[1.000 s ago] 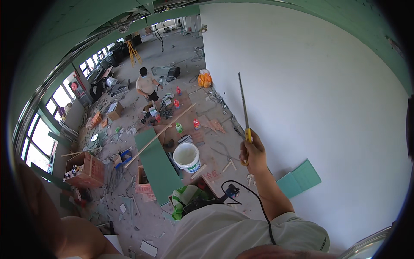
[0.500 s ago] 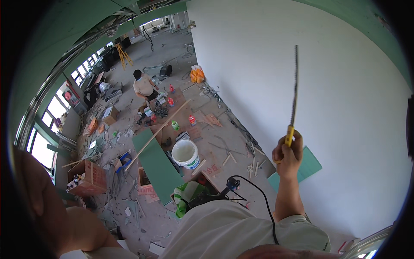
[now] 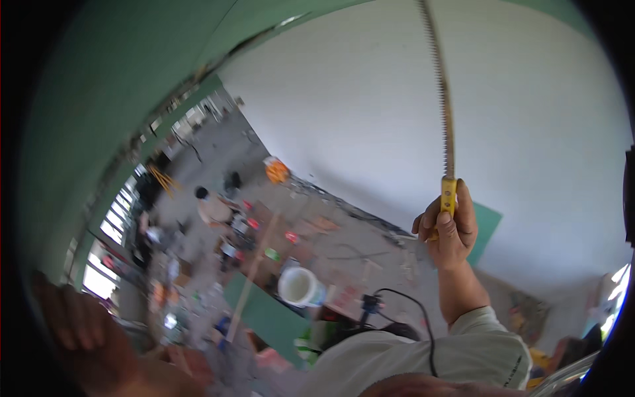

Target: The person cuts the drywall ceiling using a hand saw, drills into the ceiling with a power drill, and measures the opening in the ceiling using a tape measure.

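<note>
My right hand [image 3: 451, 225], raised in front of the white wall, is wrapped round the yellow handle of a narrow handsaw [image 3: 444, 99]. The long toothed blade points up, its tip cut off by the top of the picture. At the lower left rim is my left hand [image 3: 73, 321], dark and blurred. Its fingers are curled over, and whatever they may hold does not show. Close above my hands runs a green ceiling surface [image 3: 119, 99] with a gap along it.
Far below, a co-worker [image 3: 215, 210] crouches among tools and bottles. A white bucket [image 3: 299, 286] stands beside a green board [image 3: 268, 317] with a wooden strip [image 3: 254, 274] across it. Scraps litter the floor. Another green board [image 3: 486, 228] leans at the white wall [image 3: 344, 86]. A black cable [image 3: 423, 311] crosses my shirt.
My view has swung, with the room shifting and blurring. The saw now looks larger and nearer the ceiling, its blade reaching the top edge. My left hand's fingers show more.
</note>
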`<state>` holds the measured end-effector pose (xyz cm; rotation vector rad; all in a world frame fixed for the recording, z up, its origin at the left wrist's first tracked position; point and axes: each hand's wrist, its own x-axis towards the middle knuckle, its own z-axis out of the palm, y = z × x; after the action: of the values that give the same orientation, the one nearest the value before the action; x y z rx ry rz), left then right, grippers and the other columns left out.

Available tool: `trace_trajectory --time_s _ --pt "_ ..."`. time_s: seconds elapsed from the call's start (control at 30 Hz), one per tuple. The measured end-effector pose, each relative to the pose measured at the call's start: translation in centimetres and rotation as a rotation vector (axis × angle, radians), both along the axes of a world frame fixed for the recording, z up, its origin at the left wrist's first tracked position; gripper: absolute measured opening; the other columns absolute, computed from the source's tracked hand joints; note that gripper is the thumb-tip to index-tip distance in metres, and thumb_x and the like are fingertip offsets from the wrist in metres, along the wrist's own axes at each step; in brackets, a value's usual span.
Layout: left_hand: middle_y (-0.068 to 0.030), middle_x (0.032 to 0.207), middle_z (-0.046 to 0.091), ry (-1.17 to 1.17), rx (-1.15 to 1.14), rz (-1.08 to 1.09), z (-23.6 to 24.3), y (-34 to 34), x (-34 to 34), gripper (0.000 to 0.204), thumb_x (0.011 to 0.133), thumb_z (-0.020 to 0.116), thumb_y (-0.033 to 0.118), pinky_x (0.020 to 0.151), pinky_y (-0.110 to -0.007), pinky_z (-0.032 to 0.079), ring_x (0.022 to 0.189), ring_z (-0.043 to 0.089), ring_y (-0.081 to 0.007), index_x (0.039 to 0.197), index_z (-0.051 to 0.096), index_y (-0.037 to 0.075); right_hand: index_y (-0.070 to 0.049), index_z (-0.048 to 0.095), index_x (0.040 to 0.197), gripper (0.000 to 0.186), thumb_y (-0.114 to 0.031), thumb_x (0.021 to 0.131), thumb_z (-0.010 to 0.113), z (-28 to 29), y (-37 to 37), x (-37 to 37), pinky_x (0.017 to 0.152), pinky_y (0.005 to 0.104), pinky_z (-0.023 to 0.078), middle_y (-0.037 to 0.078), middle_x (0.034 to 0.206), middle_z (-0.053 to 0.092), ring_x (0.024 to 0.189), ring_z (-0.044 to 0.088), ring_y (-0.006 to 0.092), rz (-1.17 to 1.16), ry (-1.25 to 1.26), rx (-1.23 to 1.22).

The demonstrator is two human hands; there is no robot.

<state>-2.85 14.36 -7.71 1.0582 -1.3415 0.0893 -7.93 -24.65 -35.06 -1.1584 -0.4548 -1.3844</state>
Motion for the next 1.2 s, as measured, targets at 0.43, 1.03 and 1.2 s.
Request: trace_trajectory --time_s 0.43,1.03,1.2 --pt "0.0043 0.060 0.032 -0.025 -0.148 0.376 -0.7 -2.3 -0.9 0.108 0.065 0.034 0.091 0.037 -0.022 0.020 0.044 0.023 -0.0050 0.113 0.052 -0.004 0.002 0.040 0.142 0.046 -0.005 0.098 0.050 1.4 0.4 4.6 0.051 0.0222 0.045 0.008 0.084 0.060 0.052 0.045 0.0095 0.206 -0.104 0.008" --pt "0.0026 0.063 0.034 -0.020 -0.094 0.257 -0.3 -1.8 -0.7 0.106 0.062 0.042 0.089 0.039 -0.023 0.023 0.046 0.026 -0.0053 0.113 0.049 -0.004 -0.001 0.054 0.133 0.044 0.003 0.088 0.055 4.1 -8.0 2.6 0.046 0.0263 0.034 0.007 0.076 0.056 0.051 0.040 0.0132 -0.513 -0.076 -0.477" --pt "0.0025 0.064 0.034 -0.007 -0.063 0.198 -0.4 -1.4 -0.5 0.104 0.064 0.048 0.087 0.041 -0.023 0.025 0.048 0.028 -0.0053 0.115 0.047 -0.004 -0.004 0.057 0.130 0.049 0.006 0.082 0.058 5.8 -9.7 0.2 0.045 0.0283 0.032 0.006 0.072 0.053 0.051 0.038 0.0148 -0.824 0.027 -0.589"
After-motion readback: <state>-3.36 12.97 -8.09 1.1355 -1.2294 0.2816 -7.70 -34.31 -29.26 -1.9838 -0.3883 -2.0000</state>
